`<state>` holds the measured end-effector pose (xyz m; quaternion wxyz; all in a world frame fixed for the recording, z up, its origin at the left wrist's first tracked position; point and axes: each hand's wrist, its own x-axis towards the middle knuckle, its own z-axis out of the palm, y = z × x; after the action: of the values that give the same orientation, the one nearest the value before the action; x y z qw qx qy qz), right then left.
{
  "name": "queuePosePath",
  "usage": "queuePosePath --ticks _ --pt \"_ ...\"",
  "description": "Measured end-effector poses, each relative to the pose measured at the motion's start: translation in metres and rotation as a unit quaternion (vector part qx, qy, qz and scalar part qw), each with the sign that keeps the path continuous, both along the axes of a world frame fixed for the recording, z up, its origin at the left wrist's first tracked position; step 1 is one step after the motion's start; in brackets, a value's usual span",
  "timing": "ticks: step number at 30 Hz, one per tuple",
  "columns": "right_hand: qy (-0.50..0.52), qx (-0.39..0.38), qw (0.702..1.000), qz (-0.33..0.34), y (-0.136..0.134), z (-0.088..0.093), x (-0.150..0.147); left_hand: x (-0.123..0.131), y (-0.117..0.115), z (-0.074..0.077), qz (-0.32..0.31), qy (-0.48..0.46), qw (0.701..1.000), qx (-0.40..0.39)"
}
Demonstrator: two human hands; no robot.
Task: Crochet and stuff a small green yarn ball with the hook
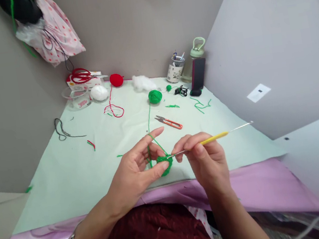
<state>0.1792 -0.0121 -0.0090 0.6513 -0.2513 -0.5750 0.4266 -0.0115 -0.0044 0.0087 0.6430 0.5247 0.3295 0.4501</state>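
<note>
My left hand [142, 160] pinches a small green crochet piece [165, 166] between thumb and fingers, near the table's front edge. Green yarn passes over its raised index finger and runs back to a green yarn ball [155, 96]. In my right hand [204, 154] is a crochet hook with a yellow handle [214, 138], its fingers closed around it. One metal end of the hook meets the top edge of the green piece; the other end points up to the right. Whether a loop sits on the hook is too small to tell.
Orange thread snips [169, 122] lie beyond my hands. Farther back are a red yarn ball [116, 80], white stuffing [143, 82], red scissors [81, 75] on a box, a pen cup [175, 69], a bottle [189, 68] and a phone [199, 76]. Grey walls enclose the table.
</note>
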Motion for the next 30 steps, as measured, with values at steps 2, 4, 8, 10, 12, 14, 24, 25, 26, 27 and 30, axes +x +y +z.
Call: queuePosePath --ticks 2,4,8,10,12,14,24,25,26,27,30 --pt "-0.041 0.026 0.999 -0.019 -0.003 0.001 0.003 -0.001 0.0 -0.001 0.005 0.01 1.0 0.009" --pt "-0.096 0.064 0.992 -0.054 -0.007 0.003 0.005 -0.001 -0.001 -0.003 0.013 0.026 0.999 0.02" --pt "-0.244 0.179 0.947 -0.109 -0.015 0.004 0.006 0.0 -0.004 -0.003 0.056 0.078 0.994 0.055" --pt "-0.309 0.228 0.913 -0.138 -0.017 0.003 0.005 0.0 -0.005 -0.001 0.079 0.097 0.989 0.073" --pt "-0.334 0.253 0.894 -0.16 -0.018 0.002 0.003 0.0 -0.005 0.001 0.089 0.1 0.988 0.081" --pt "-0.311 0.253 0.902 -0.162 -0.018 0.0 0.0 0.0 -0.004 0.003 0.085 0.092 0.989 0.079" --pt "-0.134 0.126 0.976 -0.119 -0.013 -0.003 -0.007 -0.002 -0.002 0.005 0.067 0.076 0.993 0.055" --pt "-0.13 0.12 0.977 -0.116 -0.013 -0.004 -0.007 -0.002 -0.002 0.005 0.067 0.077 0.993 0.054" --pt "-0.129 0.117 0.978 -0.112 -0.013 -0.004 -0.006 -0.002 -0.002 0.004 0.067 0.078 0.993 0.053" --pt "-0.129 0.115 0.979 -0.109 -0.013 -0.004 -0.006 -0.002 -0.002 0.004 0.069 0.078 0.993 0.052" --pt "-0.13 0.117 0.979 -0.1 -0.013 -0.003 -0.006 -0.001 -0.001 0.005 0.069 0.078 0.993 0.048"
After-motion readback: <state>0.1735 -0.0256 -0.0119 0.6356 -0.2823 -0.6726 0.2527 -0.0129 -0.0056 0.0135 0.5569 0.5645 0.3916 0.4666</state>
